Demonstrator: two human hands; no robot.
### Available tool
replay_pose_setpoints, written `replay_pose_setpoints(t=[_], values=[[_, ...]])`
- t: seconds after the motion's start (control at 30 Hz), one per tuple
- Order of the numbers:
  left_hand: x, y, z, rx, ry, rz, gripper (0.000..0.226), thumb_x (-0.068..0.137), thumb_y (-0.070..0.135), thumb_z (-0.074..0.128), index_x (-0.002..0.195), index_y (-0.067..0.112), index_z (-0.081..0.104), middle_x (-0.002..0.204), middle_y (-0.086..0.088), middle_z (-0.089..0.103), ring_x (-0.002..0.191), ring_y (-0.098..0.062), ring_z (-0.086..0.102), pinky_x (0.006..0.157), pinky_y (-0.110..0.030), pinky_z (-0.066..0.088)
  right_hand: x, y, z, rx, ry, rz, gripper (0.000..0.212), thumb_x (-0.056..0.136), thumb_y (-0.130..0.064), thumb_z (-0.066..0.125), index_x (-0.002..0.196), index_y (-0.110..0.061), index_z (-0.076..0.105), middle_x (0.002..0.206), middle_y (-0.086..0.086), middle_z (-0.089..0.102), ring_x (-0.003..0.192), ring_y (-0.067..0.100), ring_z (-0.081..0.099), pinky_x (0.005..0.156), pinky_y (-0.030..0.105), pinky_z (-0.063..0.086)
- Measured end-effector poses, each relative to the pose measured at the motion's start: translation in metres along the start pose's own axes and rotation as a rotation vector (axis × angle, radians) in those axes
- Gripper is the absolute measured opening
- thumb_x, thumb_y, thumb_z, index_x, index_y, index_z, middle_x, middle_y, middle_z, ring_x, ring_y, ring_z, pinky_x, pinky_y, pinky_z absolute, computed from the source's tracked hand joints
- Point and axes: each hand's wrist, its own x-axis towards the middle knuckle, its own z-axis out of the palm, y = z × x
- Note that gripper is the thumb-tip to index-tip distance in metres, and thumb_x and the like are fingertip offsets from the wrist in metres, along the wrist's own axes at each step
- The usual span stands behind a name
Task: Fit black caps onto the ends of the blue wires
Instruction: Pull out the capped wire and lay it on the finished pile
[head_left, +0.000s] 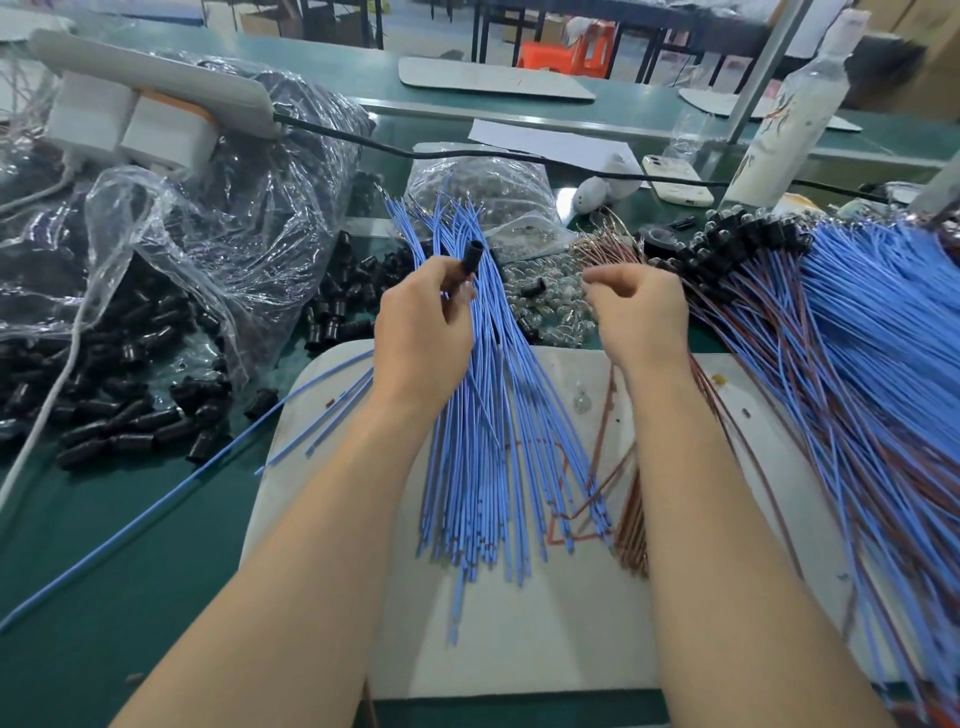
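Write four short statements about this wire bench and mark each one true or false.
1. The left grip holds a black cap. True.
2. The loose black caps are piled on the person's right. False: they lie on the left, by the plastic bag.
3. The blue wires lie across a white board. True.
4. The white bottle lies on its side. False: it stands upright.

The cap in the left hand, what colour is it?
Black cap, seen in head view.
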Motion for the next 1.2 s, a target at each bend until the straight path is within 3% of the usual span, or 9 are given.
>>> replay_pose_setpoints(t=[0.1,0.27,0.37,0.43,0.67,0.83,1.0,1.1,1.2], values=[[-0.001,0.001,-0.001,-0.054,-0.007,-0.028,0.013,0.095,0.012,0.052,0.104,0.011,0.061,0.089,0.006,0.066,0.069,-0.001,0.057,0.065,-0.012,0.044,0.002,0.006,-0.001,-0.051,-0.083,0.050,0.029,0.088,-0.005,0.052,0.106,-0.013,0.073,0.094,0.000,0.069,0.065,0.006,0.057,0.062,0.019,0.046],[-0.002,0.003,-0.003,-0.117,0.006,-0.019,0.008,0.096,0.021,0.052,0.098,0.014,0.057,0.085,0.004,0.066,0.077,-0.015,0.061,0.069,-0.017,0.047,-0.001,0.001,-0.001,-0.150,-0.157,-0.042,0.032,0.090,-0.006,0.050,0.113,-0.019,0.068,0.105,-0.001,0.068,0.068,-0.001,0.051,0.057,0.008,0.037],[-0.002,0.005,-0.003,-0.130,-0.033,-0.024,0.011,0.096,0.019,0.054,0.102,0.012,0.059,0.086,0.000,0.067,0.080,-0.022,0.064,0.077,-0.038,0.054,-0.002,-0.001,-0.002,-0.267,-0.164,-0.057,0.019,0.088,-0.011,0.059,0.100,-0.019,0.072,0.099,-0.003,0.069,0.083,0.005,0.058,0.067,0.008,0.037],[-0.003,0.005,-0.003,-0.121,-0.037,-0.016,0.010,0.095,0.015,0.055,0.101,0.009,0.060,0.085,-0.002,0.067,0.077,-0.024,0.065,0.076,-0.043,0.054,-0.003,-0.003,-0.001,-0.341,-0.226,-0.033,0.010,0.086,-0.015,0.065,0.088,-0.022,0.072,0.096,-0.004,0.069,0.085,0.007,0.058,0.070,0.014,0.039],[-0.003,0.004,-0.003,-0.071,-0.026,-0.029,0.007,0.094,0.012,0.056,0.094,0.009,0.062,0.080,0.004,0.068,0.071,-0.008,0.067,0.074,-0.038,0.056,-0.005,-0.005,0.005,-0.453,-0.342,0.000,0.005,0.086,-0.026,0.068,0.088,-0.031,0.066,0.115,0.003,0.060,0.072,0.005,0.052,0.064,0.025,0.041],[-0.003,0.005,-0.003,-0.056,-0.040,-0.035,0.007,0.094,0.012,0.056,0.089,0.013,0.061,0.076,0.012,0.065,0.068,0.000,0.065,0.073,-0.030,0.056,-0.004,-0.003,0.006,-0.389,-0.254,-0.022,0.005,0.090,-0.019,0.062,0.089,-0.023,0.065,0.108,0.002,0.061,0.089,0.014,0.057,0.074,0.023,0.042],[-0.003,0.003,-0.003,-0.056,-0.044,-0.042,0.006,0.092,0.010,0.058,0.091,0.012,0.064,0.079,0.006,0.068,0.071,-0.002,0.067,0.076,-0.031,0.057,-0.001,-0.004,-0.004,-0.078,-0.119,0.031,0.006,0.090,-0.015,0.061,0.086,-0.019,0.060,0.079,-0.008,0.058,0.072,0.005,0.054,0.062,0.018,0.041],[-0.003,0.003,-0.003,-0.053,-0.042,-0.047,0.006,0.091,0.010,0.060,0.093,0.011,0.065,0.080,0.003,0.070,0.072,-0.006,0.067,0.077,-0.033,0.057,0.001,0.000,-0.008,-0.173,-0.077,0.033,0.006,0.088,-0.012,0.060,0.087,-0.017,0.063,0.082,-0.004,0.062,0.079,0.012,0.057,0.072,0.024,0.043],[-0.003,0.003,-0.003,-0.054,-0.038,-0.051,0.006,0.091,0.011,0.060,0.094,0.012,0.065,0.080,0.004,0.070,0.073,-0.006,0.067,0.077,-0.034,0.057,0.002,0.001,-0.012,-0.299,-0.098,0.048,0.013,0.086,-0.011,0.059,0.083,-0.022,0.065,0.085,-0.003,0.064,0.081,0.012,0.058,0.069,0.022,0.041]])
